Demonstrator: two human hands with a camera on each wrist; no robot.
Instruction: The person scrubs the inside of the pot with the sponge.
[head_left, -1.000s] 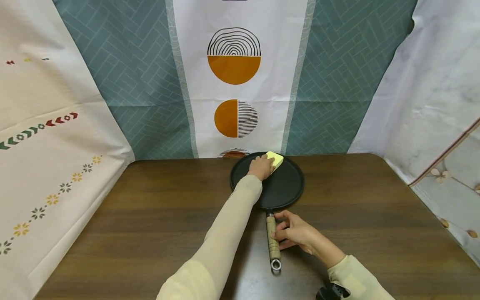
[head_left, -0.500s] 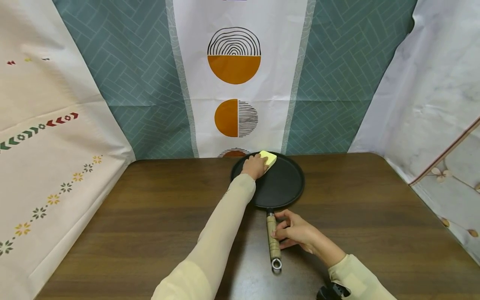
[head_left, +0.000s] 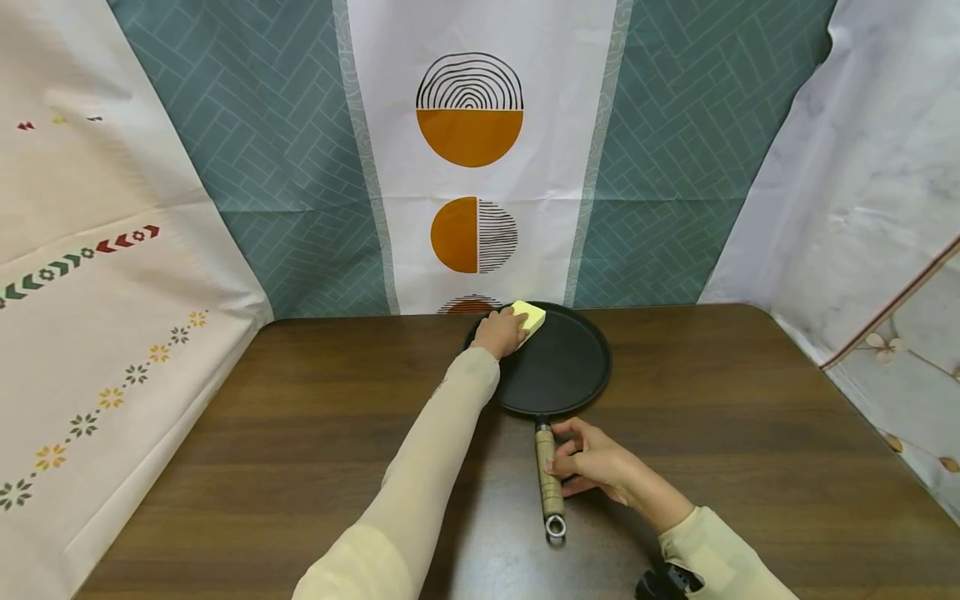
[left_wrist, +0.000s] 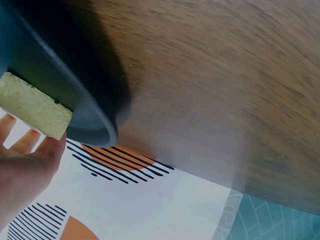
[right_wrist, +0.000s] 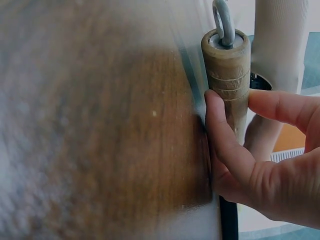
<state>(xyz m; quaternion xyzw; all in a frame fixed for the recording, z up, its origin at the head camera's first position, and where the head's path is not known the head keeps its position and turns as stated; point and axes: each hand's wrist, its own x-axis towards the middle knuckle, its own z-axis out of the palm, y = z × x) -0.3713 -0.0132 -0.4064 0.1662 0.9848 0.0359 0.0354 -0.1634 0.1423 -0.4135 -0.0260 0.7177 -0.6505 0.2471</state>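
A round black frying pan point(head_left: 558, 367) lies flat near the table's back edge, its wooden handle point(head_left: 549, 471) pointing toward me. My left hand point(head_left: 498, 333) grips a yellow sponge point(head_left: 531, 317) at the pan's back left. In the left wrist view the sponge point(left_wrist: 35, 106) sits against the pan's inner surface by the rim, with my fingertips along its edge. My right hand point(head_left: 596, 467) holds the handle from the right. The right wrist view shows thumb and fingers on either side of the handle point(right_wrist: 227, 70), below its metal hanging ring point(right_wrist: 224, 22).
The brown wooden table point(head_left: 300, 450) stretches out to both sides of the pan. Behind it hangs a teal and white cloth point(head_left: 660, 167) with orange half circles. Pale patterned cloths border the table at left point(head_left: 135, 333) and right point(head_left: 862, 250).
My left hand has slid the sponge leftward across the back of the pan. The right hand keeps its hold on the handle, and the pan stays nearly in place.
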